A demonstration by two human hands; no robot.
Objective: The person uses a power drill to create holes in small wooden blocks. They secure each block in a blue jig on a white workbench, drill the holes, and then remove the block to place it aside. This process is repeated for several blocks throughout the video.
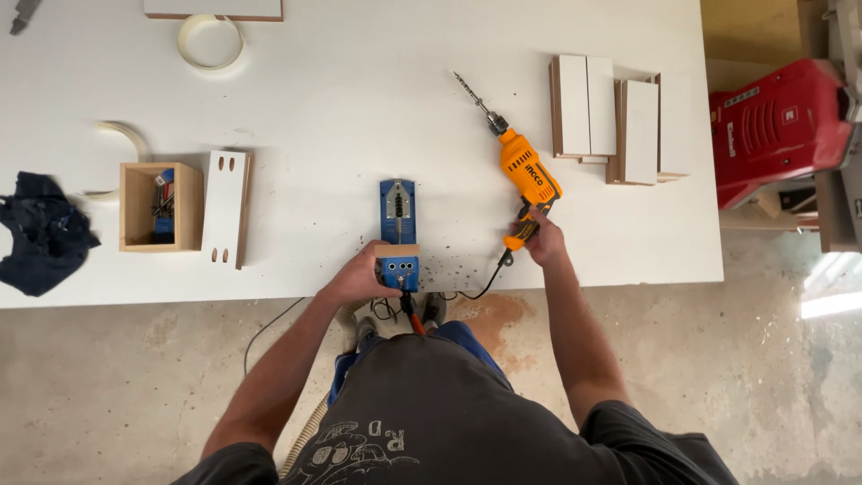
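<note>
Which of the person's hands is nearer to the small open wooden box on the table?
Left. The left hand rests on the blue jig, a short way right of the wooden box. The right hand grips the orange drill, farther right.

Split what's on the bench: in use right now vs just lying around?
In use:
- left hand on the blue drilling jig
- right hand gripping the orange corded drill

Lying about:
- white panel with slotted holes
- small wooden box
- stacked white boards
- edge-tape roll
- dark cloth
- red machine, off the table
</note>
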